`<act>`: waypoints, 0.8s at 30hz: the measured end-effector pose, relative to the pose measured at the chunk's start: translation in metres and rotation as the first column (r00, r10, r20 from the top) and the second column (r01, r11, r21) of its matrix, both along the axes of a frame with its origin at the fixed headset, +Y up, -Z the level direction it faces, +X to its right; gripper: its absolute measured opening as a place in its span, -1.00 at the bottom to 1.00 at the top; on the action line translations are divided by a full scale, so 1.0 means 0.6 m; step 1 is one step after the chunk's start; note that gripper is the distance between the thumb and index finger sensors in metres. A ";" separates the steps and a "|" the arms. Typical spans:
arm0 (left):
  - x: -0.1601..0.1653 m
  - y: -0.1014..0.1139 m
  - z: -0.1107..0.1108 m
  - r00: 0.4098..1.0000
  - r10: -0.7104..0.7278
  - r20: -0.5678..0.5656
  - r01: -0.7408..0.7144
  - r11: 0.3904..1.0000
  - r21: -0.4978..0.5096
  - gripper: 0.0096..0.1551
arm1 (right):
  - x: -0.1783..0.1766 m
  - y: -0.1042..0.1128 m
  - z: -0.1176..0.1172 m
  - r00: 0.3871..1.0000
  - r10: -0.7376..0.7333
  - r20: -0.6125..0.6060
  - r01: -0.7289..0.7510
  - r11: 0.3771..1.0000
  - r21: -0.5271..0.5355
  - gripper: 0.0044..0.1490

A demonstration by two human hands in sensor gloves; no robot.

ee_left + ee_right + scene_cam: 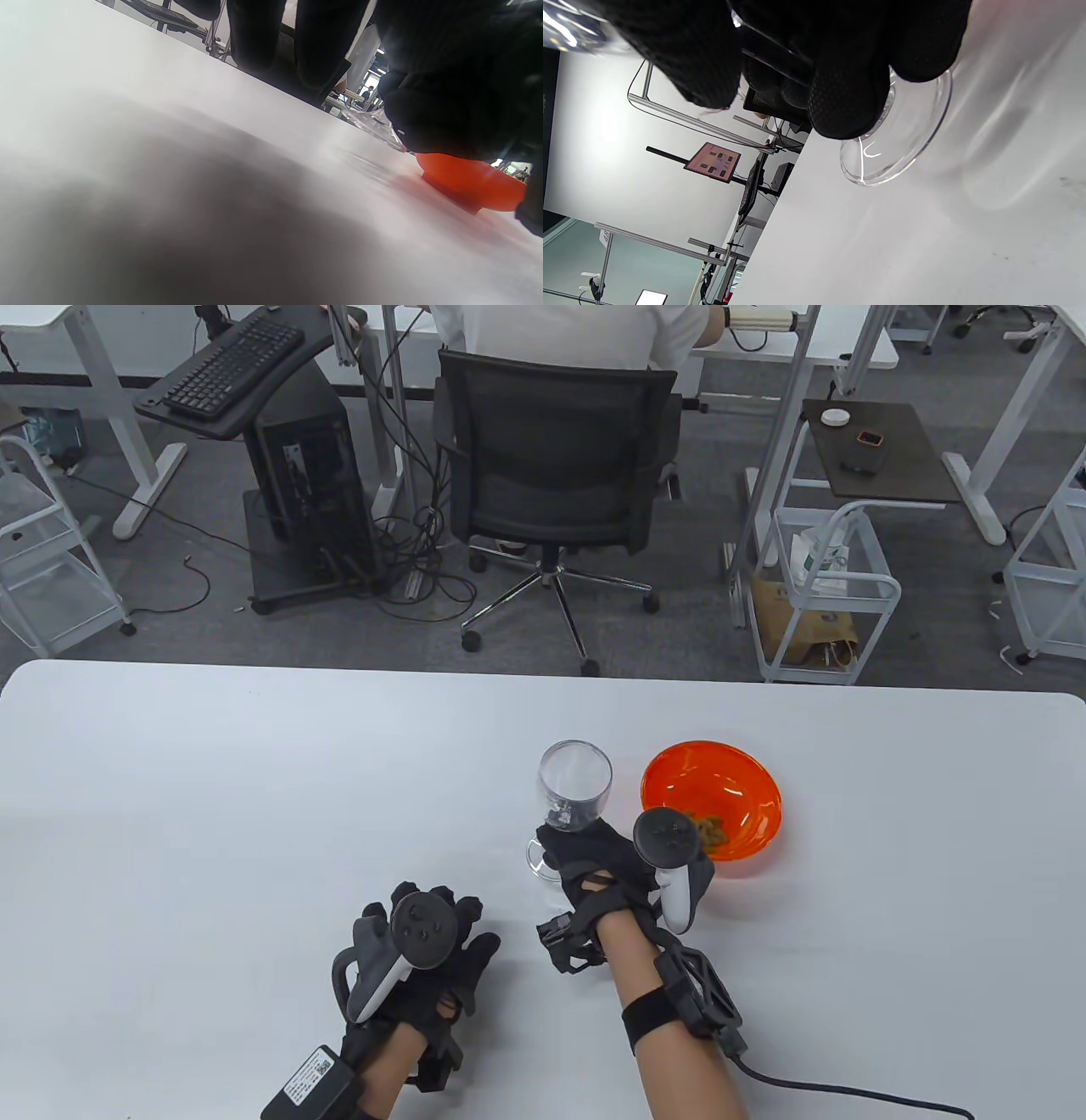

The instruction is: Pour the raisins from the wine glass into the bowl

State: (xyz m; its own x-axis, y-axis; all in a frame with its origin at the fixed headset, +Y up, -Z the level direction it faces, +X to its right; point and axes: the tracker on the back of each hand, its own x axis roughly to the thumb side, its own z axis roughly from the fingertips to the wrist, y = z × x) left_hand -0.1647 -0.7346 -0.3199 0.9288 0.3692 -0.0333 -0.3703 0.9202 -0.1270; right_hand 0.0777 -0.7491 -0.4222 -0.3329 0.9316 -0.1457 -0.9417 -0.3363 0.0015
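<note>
A clear wine glass stands upright on the white table, its cup looking empty. My right hand grips its stem. In the right wrist view the gloved fingers wrap the stem above the round foot. An orange bowl stands just right of the glass, with raisins inside. It also shows in the left wrist view. My left hand rests flat on the table, fingers spread, holding nothing.
The table's far edge runs behind the glass and bowl. Beyond it are an office chair, desks and wire carts. A cable trails from my right forearm.
</note>
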 end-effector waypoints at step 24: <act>0.002 -0.005 -0.005 1.000 -0.016 -0.003 0.016 1.000 -0.024 -0.24 | -0.016 -0.035 -0.032 0.984 -0.111 -0.141 0.090 0.985 -0.145 0.11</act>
